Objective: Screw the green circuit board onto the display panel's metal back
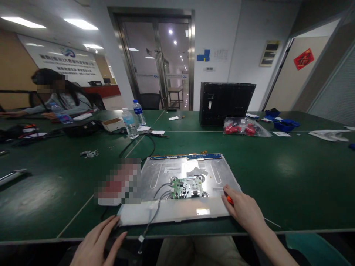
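A silver LCD panel (pixel 151 177) lies back side up at the table's near edge. On its middle is a small green circuit board (pixel 187 187), and a blue board strip (pixel 188 157) runs along the far edge. Grey cables (pixel 155 212) leave the green board and hang over the near edge, ending in a small connector. My left hand (pixel 100 242) is at the panel's near left corner, fingers stretched and thumb apart. Resting on the near right side, my right hand (pixel 244 210) curls around a small orange-handled tool (pixel 229 200); its tip is hidden.
Left of the panel lies a blurred-out device (pixel 119 184). Two water bottles (pixel 129 123) and an open small box (pixel 113 124) stand beyond. A black monitor housing (pixel 226 103) and a plastic bag with red items (pixel 246 127) sit behind. A person (pixel 63 96) sits at far left.
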Demonstrator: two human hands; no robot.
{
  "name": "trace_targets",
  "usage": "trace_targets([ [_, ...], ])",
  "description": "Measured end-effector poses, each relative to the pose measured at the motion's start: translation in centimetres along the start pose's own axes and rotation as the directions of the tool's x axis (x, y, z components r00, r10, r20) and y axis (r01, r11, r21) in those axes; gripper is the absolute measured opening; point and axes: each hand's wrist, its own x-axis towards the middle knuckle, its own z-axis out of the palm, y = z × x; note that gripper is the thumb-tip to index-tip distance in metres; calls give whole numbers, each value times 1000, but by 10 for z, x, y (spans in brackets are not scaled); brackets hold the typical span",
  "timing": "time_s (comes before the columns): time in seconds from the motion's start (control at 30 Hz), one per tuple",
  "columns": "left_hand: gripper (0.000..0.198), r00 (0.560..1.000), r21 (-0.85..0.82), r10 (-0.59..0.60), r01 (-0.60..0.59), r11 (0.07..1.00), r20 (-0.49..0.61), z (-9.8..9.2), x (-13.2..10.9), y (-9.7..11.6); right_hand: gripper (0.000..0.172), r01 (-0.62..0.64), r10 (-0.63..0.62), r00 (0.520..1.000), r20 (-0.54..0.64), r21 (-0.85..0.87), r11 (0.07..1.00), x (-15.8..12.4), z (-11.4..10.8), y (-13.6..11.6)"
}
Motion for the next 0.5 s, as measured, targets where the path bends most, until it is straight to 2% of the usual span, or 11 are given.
trace_targets([
  [0.2,53,1000,20,-17,17,1000,-2,4,3,20,42,-6,6,1000,15,-13,1000,-2,-7,-2],
  [0.5,44,1000,-44,-13,14,999,6,6,1,20,40,-55,54,998,-18,-32,998,-9,-7,0],
])
